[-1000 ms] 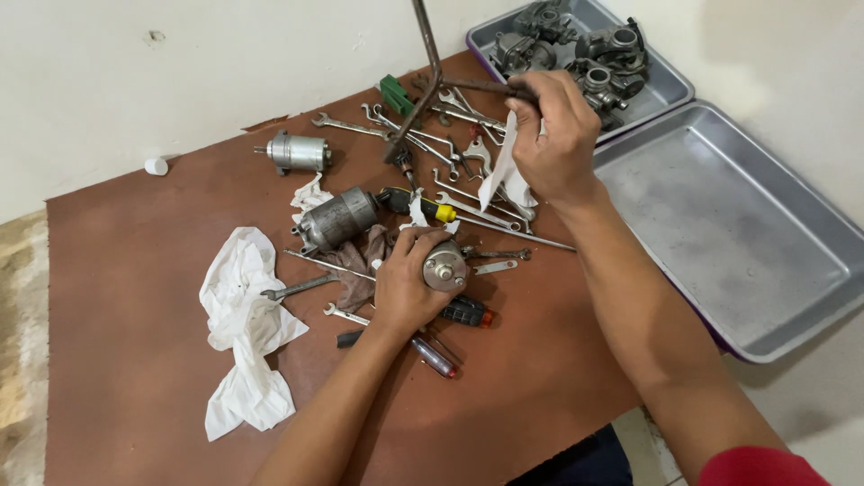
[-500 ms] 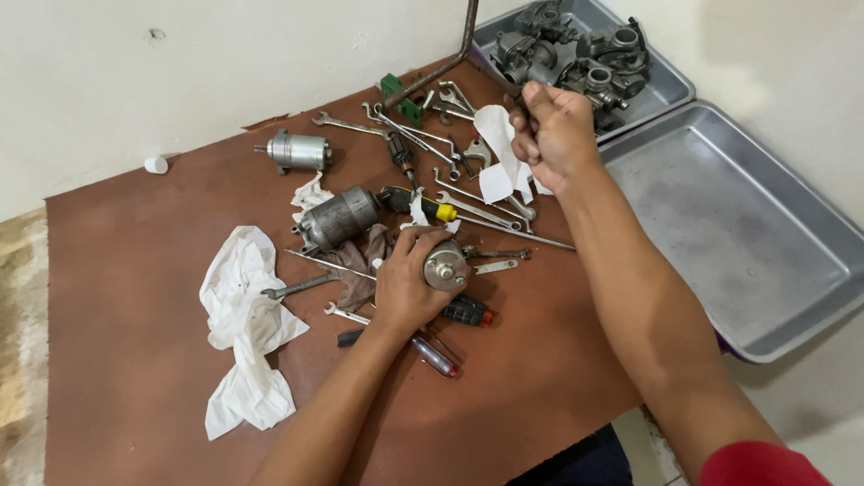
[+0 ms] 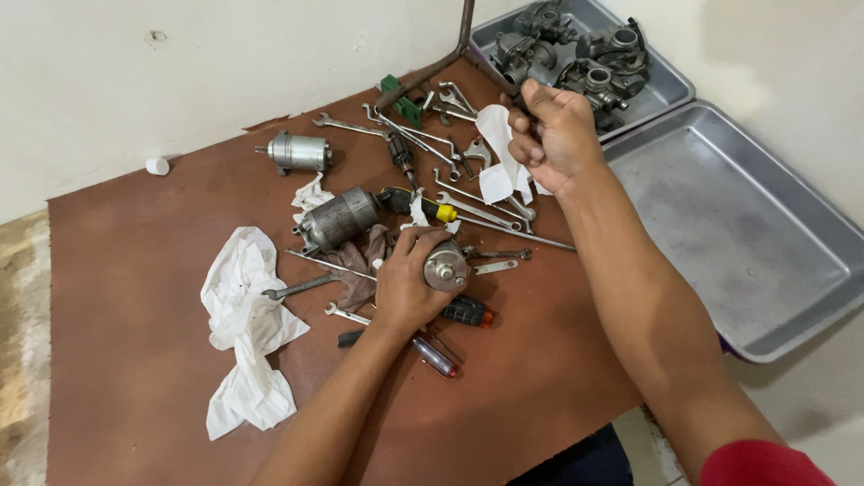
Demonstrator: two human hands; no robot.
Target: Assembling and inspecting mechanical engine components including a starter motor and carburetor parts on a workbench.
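My left hand (image 3: pixel 409 283) grips a round metal motor part (image 3: pixel 446 267), held upright on the brown board (image 3: pixel 135 360). My right hand (image 3: pixel 556 135) is closed around the end of a long T-shaped metal wrench (image 3: pixel 454 49), lifted above the far side of the board. A white scrap of paper (image 3: pixel 497 153) hangs just beside that hand. Spanners (image 3: pixel 468 196), screwdrivers (image 3: pixel 409 200) and a grey starter motor (image 3: pixel 337 218) lie between the two hands.
A second small motor (image 3: pixel 295 151) lies at the far left, a crumpled white cloth (image 3: pixel 243 333) at the left. An empty metal tray (image 3: pixel 747 234) sits to the right, and another tray (image 3: pixel 661 76) holds several carburettor parts. A white cap (image 3: pixel 157 166) rests by the wall.
My right hand has lifted the T-shaped wrench and swung it up toward the far edge. My left hand stays on the motor part.
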